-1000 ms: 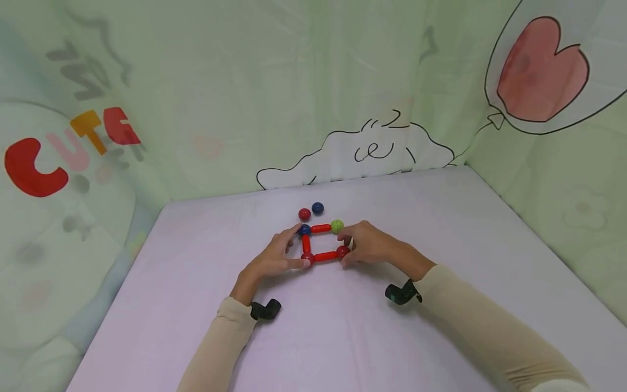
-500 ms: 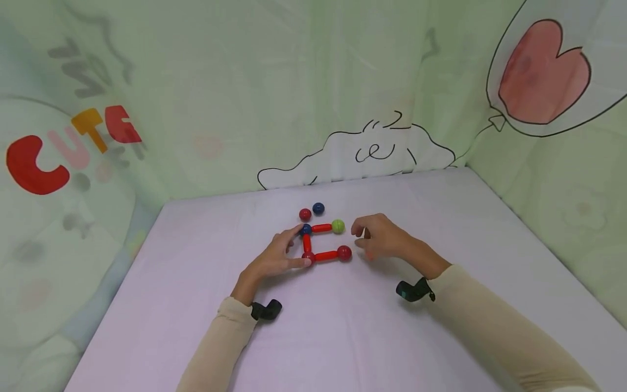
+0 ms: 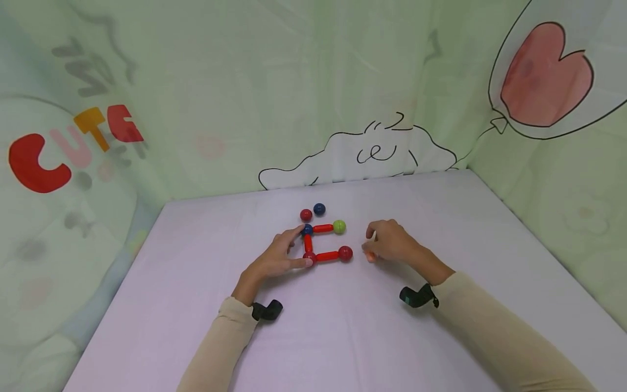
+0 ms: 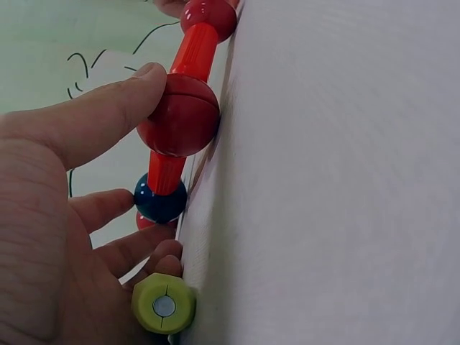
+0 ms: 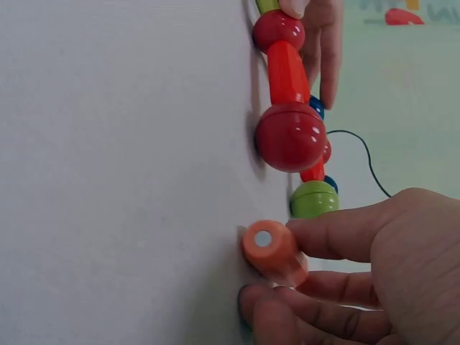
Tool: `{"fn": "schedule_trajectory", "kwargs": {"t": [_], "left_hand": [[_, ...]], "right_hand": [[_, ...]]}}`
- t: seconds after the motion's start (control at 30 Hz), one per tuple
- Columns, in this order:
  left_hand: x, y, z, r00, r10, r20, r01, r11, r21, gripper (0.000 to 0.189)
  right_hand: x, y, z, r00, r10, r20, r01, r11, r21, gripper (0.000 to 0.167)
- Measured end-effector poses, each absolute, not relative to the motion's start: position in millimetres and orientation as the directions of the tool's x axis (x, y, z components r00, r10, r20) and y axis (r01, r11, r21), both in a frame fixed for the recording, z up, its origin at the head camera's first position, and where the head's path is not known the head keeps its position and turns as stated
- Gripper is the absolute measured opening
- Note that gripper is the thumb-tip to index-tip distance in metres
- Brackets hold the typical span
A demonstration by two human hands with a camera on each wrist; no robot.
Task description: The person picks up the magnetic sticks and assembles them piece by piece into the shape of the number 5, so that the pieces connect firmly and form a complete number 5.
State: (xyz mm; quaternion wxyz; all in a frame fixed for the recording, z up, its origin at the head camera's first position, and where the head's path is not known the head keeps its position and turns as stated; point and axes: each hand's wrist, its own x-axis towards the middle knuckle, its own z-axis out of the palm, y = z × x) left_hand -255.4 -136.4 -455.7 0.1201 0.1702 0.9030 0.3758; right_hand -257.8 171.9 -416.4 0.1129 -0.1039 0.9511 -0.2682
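On the table lies a C-shaped frame of magnetic balls and sticks. Red sticks (image 3: 327, 256) link a blue ball (image 3: 307, 230), two red balls (image 3: 345, 253) and a lime-green ball (image 3: 339, 227). My left hand (image 3: 275, 257) grips its left side, thumb on the near red ball (image 4: 180, 118) and a fingertip against the blue ball (image 4: 159, 198). A yellow-green stick (image 4: 164, 305) shows beside its lower fingers; whether they hold it is unclear. Right of the frame, apart from it, my right hand (image 3: 392, 240) pinches an orange stick (image 5: 274, 251) with a silvery end between thumb and fingers.
Just behind the frame sit a loose red ball (image 3: 306, 215) and a loose blue ball (image 3: 319, 209). The pale table (image 3: 343, 326) meets a printed cloth backdrop (image 3: 235, 98) at the back and sides.
My right hand has drawn away from the frame's right red ball and moved right; the orange stick now shows in its fingers. My left hand keeps its hold.
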Motion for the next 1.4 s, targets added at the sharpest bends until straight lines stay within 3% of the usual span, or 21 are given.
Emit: {"fn": "schedule_trajectory", "kwargs": {"t": [0.2,0.53,1.03,1.4], "left_hand": [[-254.9,-135.8,-455.5,-0.915,0.395,-0.082,0.221,0.66,0.718,0.092],[-256.4,-136.6,-454.4,-0.911,0.408,-0.069,0.241,0.657,0.714,0.091],[-255.8,-134.9,-452.7,-0.916,0.392,-0.089,0.214,0.663,0.718,0.093],[-251.7,-135.6,-450.0,-0.91,0.41,-0.069,0.238,0.65,0.722,0.09]], "right_hand": [[-255.1,172.2,-421.8,-0.942,-0.282,-0.18,-0.13,0.805,-0.579,0.018],[-239.7,162.1,-411.6,-0.903,-0.379,-0.201,-0.182,0.763,-0.62,0.026],[-232.9,146.4,-416.1,-0.883,-0.422,-0.203,-0.169,0.691,-0.703,0.053],[-230.0,138.1,-423.9,-0.892,-0.398,-0.214,-0.109,0.65,-0.752,0.049]]}}
